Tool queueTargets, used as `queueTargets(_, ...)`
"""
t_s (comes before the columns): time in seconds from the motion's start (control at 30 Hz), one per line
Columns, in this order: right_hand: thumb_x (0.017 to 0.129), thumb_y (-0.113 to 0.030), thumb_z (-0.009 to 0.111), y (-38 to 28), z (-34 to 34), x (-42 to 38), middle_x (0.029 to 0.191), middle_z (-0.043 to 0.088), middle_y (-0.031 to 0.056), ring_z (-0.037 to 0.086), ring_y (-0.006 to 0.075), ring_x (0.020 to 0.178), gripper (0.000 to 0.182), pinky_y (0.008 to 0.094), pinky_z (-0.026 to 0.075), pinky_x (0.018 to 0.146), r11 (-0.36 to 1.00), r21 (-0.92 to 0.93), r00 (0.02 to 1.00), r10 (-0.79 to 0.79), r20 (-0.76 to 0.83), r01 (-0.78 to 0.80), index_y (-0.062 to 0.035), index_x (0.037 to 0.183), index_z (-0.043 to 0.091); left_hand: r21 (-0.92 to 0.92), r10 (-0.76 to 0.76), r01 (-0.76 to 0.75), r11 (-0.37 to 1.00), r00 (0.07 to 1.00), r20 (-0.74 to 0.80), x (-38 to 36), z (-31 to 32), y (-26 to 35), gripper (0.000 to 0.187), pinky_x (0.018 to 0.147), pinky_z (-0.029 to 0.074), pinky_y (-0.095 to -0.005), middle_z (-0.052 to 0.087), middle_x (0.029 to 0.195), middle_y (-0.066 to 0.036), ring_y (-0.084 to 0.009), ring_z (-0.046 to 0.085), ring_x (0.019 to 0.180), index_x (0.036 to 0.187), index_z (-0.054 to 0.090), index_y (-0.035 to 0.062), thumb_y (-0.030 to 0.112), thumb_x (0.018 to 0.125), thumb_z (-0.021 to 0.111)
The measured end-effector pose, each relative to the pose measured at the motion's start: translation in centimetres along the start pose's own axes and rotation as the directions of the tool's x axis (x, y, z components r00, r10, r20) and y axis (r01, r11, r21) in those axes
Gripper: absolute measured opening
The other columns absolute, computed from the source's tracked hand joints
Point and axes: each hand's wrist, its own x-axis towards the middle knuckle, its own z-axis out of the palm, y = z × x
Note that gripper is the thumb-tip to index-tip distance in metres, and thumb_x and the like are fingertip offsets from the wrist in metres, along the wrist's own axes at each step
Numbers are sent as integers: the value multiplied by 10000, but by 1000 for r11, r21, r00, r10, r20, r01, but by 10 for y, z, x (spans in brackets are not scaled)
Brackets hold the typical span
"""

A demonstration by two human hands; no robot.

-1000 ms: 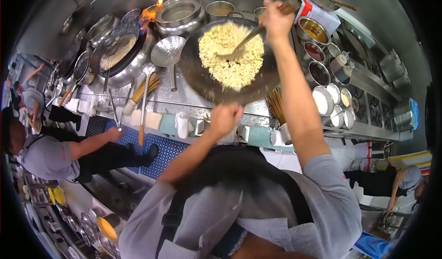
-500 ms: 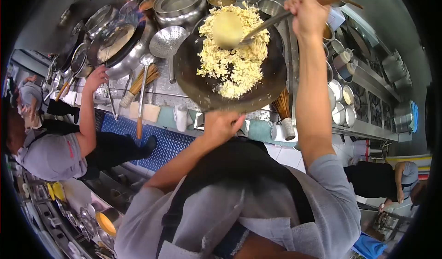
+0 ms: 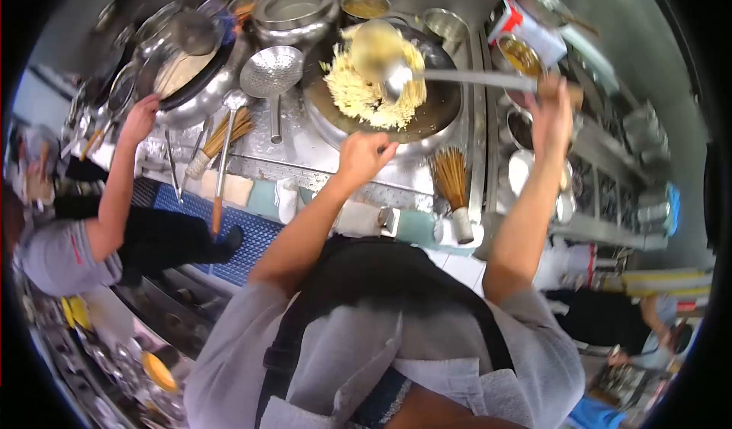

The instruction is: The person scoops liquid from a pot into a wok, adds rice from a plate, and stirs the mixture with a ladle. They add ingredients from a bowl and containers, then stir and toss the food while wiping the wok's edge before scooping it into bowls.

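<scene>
A large dark wok [image 3: 438, 109] on the stove holds a heap of yellowish fried rice [image 3: 358, 93]. My left hand [image 3: 366, 157] is closed at the wok's near rim; a cloth or handle under it is hidden. My right hand [image 3: 550, 120], right of the wok, is wrapped round the wooden handle of a long metal ladle [image 3: 480, 78]. The ladle's bowl lies in the rice. A round yellowish blur covers part of the rice near the wok's far side.
A perforated skimmer [image 3: 272, 70] and a bamboo brush [image 3: 229, 131] lie left of the wok, another brush [image 3: 451, 181] at right. A co-worker [image 3: 72, 250] reaches to a second wok [image 3: 202, 101]. Bowls of ingredients [image 3: 521, 54] stand at right.
The wok has tilted back down and away from me, and the rice has gathered in it. My right hand has moved right and lower, bringing the ladle nearly level. My left hand has moved slightly forward.
</scene>
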Motion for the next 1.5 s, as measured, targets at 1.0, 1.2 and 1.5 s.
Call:
queueTargets(1.0,986,-178,645,-146,-76,-104,719,569,-24,522,42,623,436,236,412,474,200,-976,631,769,105,-82,-126,1419,629,46,0,1,999,1000,-18,20,-43,49,231,521,502,-361,674,621,-108,-244,655,521,704,724,77,245,833,815)
queueTargets(1.2,995,-183,640,-39,-71,-119,750,544,-7,491,90,640,456,280,453,581,204,-975,758,620,201,91,-152,1448,601,153,-113,100,983,990,79,-72,6,30,269,559,499,-429,679,641,-100,-298,660,564,689,696,104,294,842,810)
queueTargets(1.5,944,-63,640,-103,-30,-94,766,554,-33,454,83,682,496,289,461,629,111,-985,614,771,169,131,-146,1432,611,9,-58,59,998,998,-33,12,-9,27,289,515,490,-404,661,616,-103,-303,645,544,677,680,80,287,849,787)
